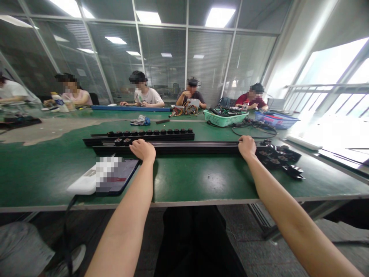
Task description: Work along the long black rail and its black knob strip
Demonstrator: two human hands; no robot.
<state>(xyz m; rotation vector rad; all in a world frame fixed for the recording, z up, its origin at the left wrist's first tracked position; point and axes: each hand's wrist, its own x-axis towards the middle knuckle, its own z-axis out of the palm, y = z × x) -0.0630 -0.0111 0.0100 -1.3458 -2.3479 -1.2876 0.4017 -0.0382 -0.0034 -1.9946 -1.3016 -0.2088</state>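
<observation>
A long black rail [196, 149] lies across the table in front of me. Toward its left part my left hand [143, 150] is closed, the fingers curled over the rail's upper side. My right hand [247, 146] also grips the rail, farther along to the right. Small round black fittings [122, 142] sit just left of my left hand. Beside my right hand is a cluster of loose black fittings [273, 157]. My fingertips are mostly hidden behind the hands.
Behind lies a shorter black rail [138, 137] with a row of fittings. A white device [83, 182] and a phone [129, 175] lie at front left. Farther back are a cloth [140, 120], a green basket [225, 119] with cables, a blue basket [276, 121] and several seated people.
</observation>
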